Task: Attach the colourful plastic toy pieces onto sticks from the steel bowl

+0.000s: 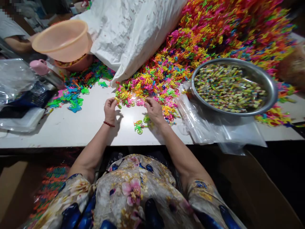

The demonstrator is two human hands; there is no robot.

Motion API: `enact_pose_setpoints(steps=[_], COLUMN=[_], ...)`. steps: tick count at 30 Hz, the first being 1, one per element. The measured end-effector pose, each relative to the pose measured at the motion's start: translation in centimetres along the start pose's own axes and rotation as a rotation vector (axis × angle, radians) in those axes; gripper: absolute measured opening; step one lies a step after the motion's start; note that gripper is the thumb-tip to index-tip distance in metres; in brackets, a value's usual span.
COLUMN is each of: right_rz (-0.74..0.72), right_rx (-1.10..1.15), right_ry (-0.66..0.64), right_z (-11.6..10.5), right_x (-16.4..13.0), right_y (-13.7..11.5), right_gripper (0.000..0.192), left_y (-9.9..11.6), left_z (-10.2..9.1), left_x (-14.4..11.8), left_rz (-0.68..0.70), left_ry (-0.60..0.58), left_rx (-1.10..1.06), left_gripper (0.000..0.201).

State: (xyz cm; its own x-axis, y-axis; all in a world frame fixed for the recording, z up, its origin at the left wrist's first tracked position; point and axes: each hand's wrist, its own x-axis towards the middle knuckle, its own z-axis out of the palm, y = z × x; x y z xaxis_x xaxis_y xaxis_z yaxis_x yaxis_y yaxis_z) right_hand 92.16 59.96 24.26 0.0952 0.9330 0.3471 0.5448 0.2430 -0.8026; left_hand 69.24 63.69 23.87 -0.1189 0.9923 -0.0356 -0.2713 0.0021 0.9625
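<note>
Head view: both hands [111,109] [153,109] at glossy, loopy plastic toys [152,81].

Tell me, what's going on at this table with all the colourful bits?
A person seated at a white table works at the near edge of a big heap of small colourful plastic pieces. The left hand pinches a yellow piece; the right hand rests on the heap's edge. A green piece lies between them. A metal bowl of small wrapped items sits to the right.

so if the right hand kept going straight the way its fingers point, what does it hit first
The right hand points up and slightly left, so it would likely first meet the pile of plastic toys right at its fingertips, and behind that the white sack.
</note>
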Motion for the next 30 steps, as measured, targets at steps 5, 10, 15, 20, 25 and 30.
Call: enact_pose_setpoints(steps=[5, 10, 15, 20, 25, 30], right_rz=[0.305, 0.398, 0.204, 0.281, 0.199, 0.163], right_rx=[0.445, 0.529, 0.41, 0.436, 0.32, 0.274], right_ry=[0.01, -0.046, -0.124, -0.224, -0.191, -0.23], right_z=[1.3, 2.5, 2.1, 1.9, 1.2, 1.1], right_x=[-5.1, -8.7, -10.2, -11.5, -12.2, -12.8], right_y=[-2.4, -3.5, -4.2, -4.5, -5.2, -5.6], right_gripper=[0.034, 0.036, 0.033, 0.042, 0.037, 0.03], left_y=[1.3, 0.9, -0.2, -0.7, -1.1, -1.2], left_z=[-0.5, -0.1, 0.6, 0.7, 0.7, 1.8], left_x=[-2.2, -5.5, -7.8, -8.7, -9.2, -9.9], left_rz=[-0.299, -0.474, -0.474, -0.415, -0.444, -0.549], left_ry=[-0.071, -0.152, -0.124, -0.048, -0.02, 0.142], left_rx=[-0.287, -0.348, -0.348, -0.255, -0.302, -0.383], left_gripper=[0.03, 0.038, 0.028, 0.027, 0.027, 0.023])
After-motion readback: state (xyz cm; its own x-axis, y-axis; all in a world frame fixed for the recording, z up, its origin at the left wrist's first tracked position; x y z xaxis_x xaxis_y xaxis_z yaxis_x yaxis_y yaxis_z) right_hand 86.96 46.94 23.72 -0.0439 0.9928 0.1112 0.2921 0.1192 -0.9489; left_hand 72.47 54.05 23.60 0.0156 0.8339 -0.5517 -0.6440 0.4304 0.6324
